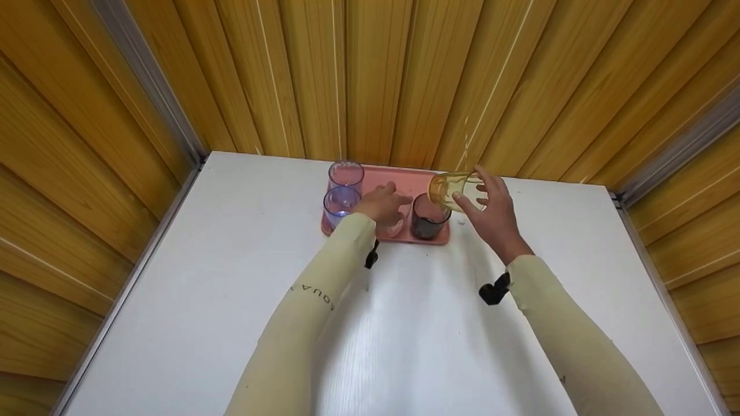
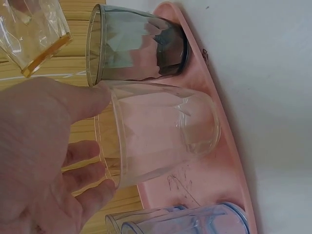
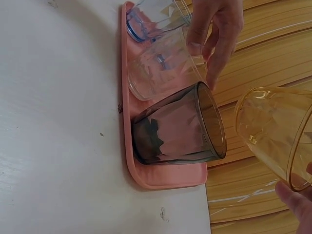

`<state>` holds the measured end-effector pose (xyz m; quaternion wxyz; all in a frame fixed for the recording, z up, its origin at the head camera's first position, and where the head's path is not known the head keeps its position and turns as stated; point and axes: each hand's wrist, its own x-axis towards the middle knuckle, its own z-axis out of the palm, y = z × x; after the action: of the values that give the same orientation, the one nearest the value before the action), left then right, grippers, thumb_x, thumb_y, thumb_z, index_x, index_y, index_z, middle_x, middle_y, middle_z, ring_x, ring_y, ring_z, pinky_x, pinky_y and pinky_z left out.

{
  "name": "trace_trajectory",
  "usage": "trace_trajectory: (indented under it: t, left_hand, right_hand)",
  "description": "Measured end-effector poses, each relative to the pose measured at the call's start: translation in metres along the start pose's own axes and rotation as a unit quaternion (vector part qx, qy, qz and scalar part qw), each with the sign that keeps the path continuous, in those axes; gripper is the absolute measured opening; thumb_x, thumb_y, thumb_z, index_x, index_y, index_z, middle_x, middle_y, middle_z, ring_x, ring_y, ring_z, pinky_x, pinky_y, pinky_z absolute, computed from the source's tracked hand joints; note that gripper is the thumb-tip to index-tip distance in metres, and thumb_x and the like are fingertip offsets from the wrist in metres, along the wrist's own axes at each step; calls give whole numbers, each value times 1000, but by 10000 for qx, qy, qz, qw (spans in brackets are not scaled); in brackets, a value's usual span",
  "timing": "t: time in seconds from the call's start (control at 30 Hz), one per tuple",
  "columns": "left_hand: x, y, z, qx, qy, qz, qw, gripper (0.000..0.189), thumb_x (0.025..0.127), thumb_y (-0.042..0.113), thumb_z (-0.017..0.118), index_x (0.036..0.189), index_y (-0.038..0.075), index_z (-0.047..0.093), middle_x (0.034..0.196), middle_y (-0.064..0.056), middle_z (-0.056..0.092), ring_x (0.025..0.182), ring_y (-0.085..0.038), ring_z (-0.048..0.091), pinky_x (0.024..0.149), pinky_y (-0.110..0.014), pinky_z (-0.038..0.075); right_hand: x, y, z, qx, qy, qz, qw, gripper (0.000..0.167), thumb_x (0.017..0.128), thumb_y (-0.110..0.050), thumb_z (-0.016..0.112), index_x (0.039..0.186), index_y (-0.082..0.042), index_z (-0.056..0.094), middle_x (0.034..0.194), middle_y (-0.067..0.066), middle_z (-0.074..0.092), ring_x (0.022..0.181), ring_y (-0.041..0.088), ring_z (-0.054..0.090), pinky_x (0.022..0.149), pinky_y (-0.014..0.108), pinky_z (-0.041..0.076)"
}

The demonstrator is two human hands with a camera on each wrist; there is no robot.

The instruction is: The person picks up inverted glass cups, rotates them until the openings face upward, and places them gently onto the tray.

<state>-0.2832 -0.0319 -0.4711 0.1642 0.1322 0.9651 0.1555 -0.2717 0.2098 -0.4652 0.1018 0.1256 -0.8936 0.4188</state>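
Observation:
My left hand [image 1: 381, 205] grips the rim of a clear cup [image 2: 165, 131] from above, thumb on one side and fingers on the other. That cup stands on a pink tray [image 1: 404, 174]. Over the tray's right end, my right hand [image 1: 496, 216] holds a yellow cup [image 1: 454, 190] by its rim end, between thumb and fingers. The yellow cup is tilted, its base toward the left, above a dark grey cup [image 1: 428, 224] standing on the tray. Left of my left hand are two bluish cups, a rear one [image 1: 346, 173] and a front one [image 1: 341, 203].
The tray lies on a white table [image 1: 248, 242] near its back edge. A wood-patterned panel wall [image 1: 370, 81] rises behind it, and similar panels flank both sides. A black wrist device [image 1: 494, 290] is strapped under my right sleeve.

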Motion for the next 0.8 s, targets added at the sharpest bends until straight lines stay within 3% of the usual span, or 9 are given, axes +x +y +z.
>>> trace_trajectory:
  t: [0.43, 0.8]
  left_hand:
    - [0, 5, 8, -170, 41, -61, 9998, 47, 95, 28, 60, 140, 39, 49, 144, -3, 40, 132, -23, 42, 106, -46, 46]
    - [7, 10, 4, 190, -22, 85, 9998, 47, 96, 30, 59, 141, 39, 48, 137, -3, 43, 124, -20, 44, 107, -42, 45]
  right_hand:
    - [2, 5, 7, 31, -27, 241, 9997, 77, 84, -57, 64, 147, -26, 35, 143, 7, 40, 126, 27, 46, 101, 49, 48]
    - [13, -1, 8, -30, 26, 184, 9998, 76, 84, -55, 67, 145, -19, 38, 137, 12, 43, 125, 31, 47, 99, 47, 49]
